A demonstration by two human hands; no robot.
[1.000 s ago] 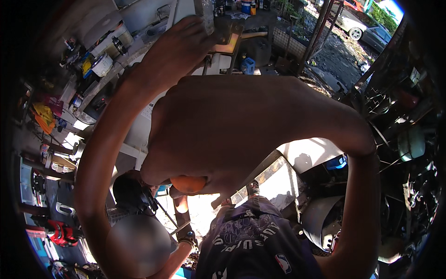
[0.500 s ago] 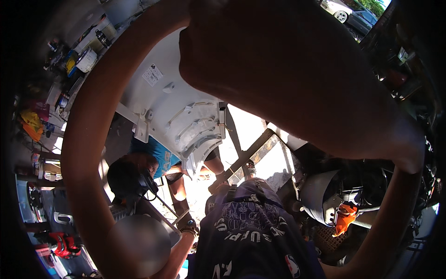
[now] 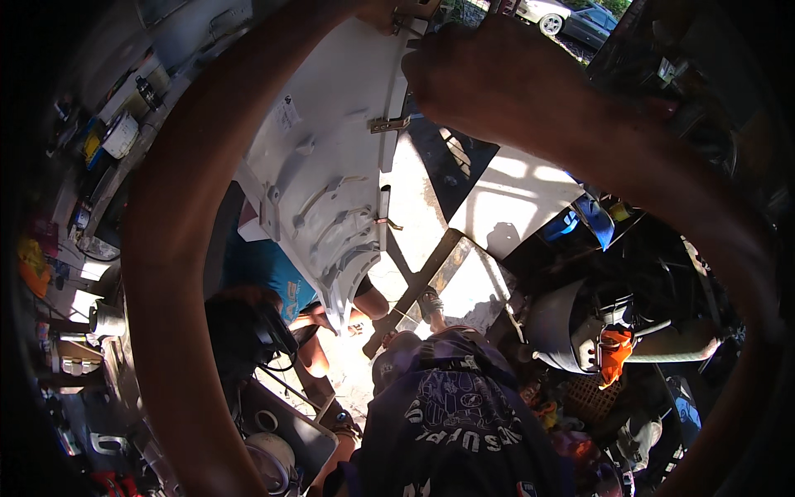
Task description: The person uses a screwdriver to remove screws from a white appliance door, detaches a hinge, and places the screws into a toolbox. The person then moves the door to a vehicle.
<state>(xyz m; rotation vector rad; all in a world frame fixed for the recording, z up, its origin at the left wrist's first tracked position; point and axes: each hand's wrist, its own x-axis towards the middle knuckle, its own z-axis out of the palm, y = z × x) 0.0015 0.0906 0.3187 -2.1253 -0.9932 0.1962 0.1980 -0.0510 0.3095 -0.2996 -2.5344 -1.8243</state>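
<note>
A large whitish moulded panel (image 3: 331, 99) with curved ribs stands in front of me, left of centre. Both my arms reach up around it toward the top of the view. My left hand (image 3: 383, 15) is at the panel's upper edge, beside a small metal piece (image 3: 411, 26); its fingers look closed, but what they grip is unclear. Just right of that edge, my right hand (image 3: 472, 70) is closed in a fist, seen from its shaded back. Anything inside it is hidden. Lower on the same edge sits a metal bracket (image 3: 389, 124).
Another person in a blue shirt (image 3: 277, 273) crouches below the panel, at left. A cluttered bench with a white tub (image 3: 121, 135) runs along the left. At right are a curved grey shell (image 3: 559, 327), an orange cloth (image 3: 614, 356) and a brown basket (image 3: 590, 399).
My right fist has moved up and away, so more of the panel's edge and its bracket show. My left hand has come into view at the top. The view has shifted.
</note>
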